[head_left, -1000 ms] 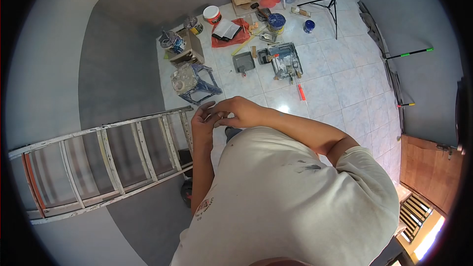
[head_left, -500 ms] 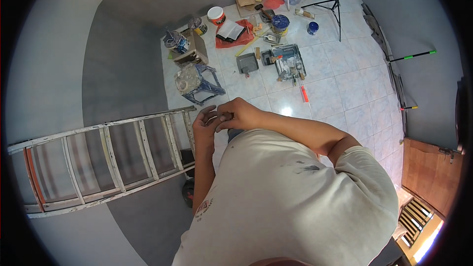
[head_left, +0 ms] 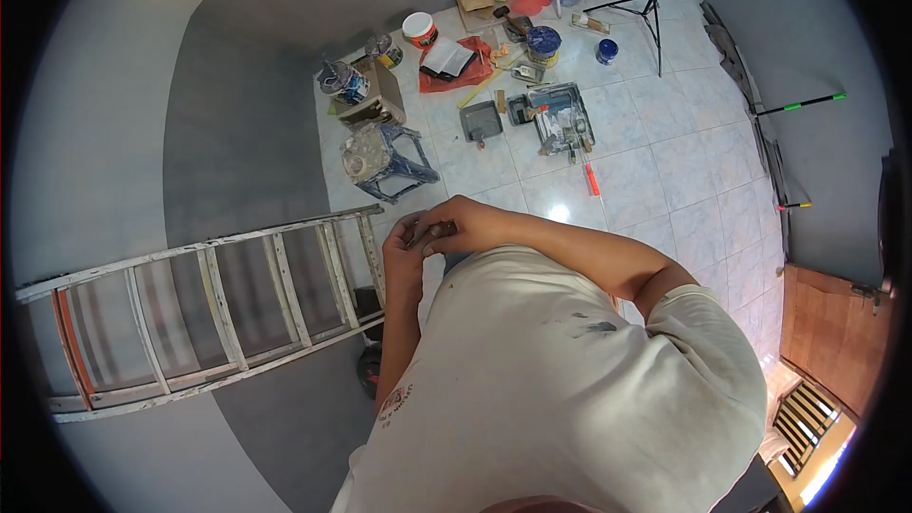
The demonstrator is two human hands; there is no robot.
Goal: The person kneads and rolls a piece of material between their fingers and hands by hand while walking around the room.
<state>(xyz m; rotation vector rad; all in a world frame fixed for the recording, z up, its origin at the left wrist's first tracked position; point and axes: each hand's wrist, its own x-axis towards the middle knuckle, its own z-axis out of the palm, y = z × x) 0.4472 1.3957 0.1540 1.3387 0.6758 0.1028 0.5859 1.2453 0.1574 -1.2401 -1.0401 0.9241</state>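
My right hand [head_left: 460, 218] reaches across in front of my torso, its fingers bent and meeting my left hand [head_left: 404, 241]. The left hand is raised with its fingers curled, and the fingertips of both hands touch. Whatever may be pinched between them is hidden or too small to name. Just left of the hands stands a paint-spattered ladder [head_left: 220, 309] against the wall. Beyond them on the floor is a paint-stained plastic stool [head_left: 370, 154].
A large paint tray [head_left: 581, 98] with tools and a smaller grey tray [head_left: 482, 121] lie on the tiles. An orange-and-white bucket [head_left: 419, 30], a blue-topped paint can [head_left: 543, 43] and a black tripod [head_left: 650, 6] stand farther back. A wooden door [head_left: 828, 328] is at right.
The fingers of my left hand have folded in closer to my right hand. The whole view has shifted very slightly; the surrounding objects stay in place.
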